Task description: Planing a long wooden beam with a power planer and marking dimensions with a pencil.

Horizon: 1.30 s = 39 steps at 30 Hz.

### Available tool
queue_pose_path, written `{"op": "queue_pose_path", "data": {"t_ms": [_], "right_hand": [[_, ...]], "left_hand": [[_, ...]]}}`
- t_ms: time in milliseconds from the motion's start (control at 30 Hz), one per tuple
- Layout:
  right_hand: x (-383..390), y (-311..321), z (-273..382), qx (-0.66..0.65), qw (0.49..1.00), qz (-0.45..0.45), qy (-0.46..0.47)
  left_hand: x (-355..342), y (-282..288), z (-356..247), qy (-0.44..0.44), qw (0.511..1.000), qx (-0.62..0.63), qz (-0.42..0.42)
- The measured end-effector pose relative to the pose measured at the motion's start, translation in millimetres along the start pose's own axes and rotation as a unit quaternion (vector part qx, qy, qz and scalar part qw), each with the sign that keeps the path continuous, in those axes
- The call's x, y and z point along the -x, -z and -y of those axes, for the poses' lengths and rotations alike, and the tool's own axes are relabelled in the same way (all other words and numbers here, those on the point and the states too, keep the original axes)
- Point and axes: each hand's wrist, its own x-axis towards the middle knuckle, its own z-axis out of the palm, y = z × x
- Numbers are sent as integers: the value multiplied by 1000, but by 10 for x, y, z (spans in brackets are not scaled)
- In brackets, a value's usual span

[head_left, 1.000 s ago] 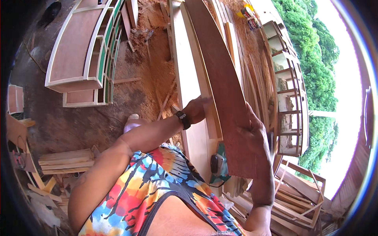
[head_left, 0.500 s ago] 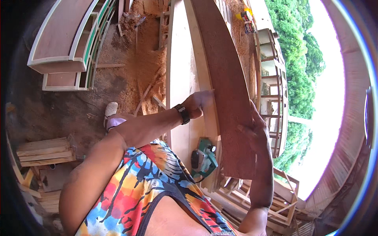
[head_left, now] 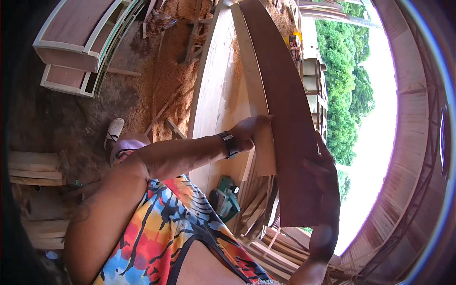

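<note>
Fingers [head_left: 323, 146] of the right hand [head_left: 327, 172] curl round a brown board [head_left: 289, 95]; left hand [head_left: 249, 133] reaches across, hold too blurred to tell.

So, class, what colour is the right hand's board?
The board is dark reddish brown, clearest in the head view.

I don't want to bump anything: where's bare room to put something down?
The pale worktop looks bare beyond the left hand, left of the narrow pale strip. So does dark floor between the pinkish cabinet and stacked planks. Crowded: around the green tool and lower wood pile.
</note>
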Motion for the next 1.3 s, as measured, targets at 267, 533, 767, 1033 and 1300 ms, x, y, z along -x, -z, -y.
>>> {"op": "queue_pose_path", "data": {"t_ms": [267,533,767,1033,1300], "right_hand": [[80,24,159,9,1000,-20,20],[215,81,323,126,990,-54,-38],[505,25,436,120,992,-28,-10],[561,144,356,74,997,-29,-25],[560,95,358,170,983,-47,-54]], "left_hand": [[67,-180,17,-1,1000,-9,-7],[112,-278,82,-6,1000,-10,15],[147,-347,48,-10,999,-23,34],[-15,-97,133,-13,999,-36,25],[-237,382,234,-256,837,-463,138]]}}
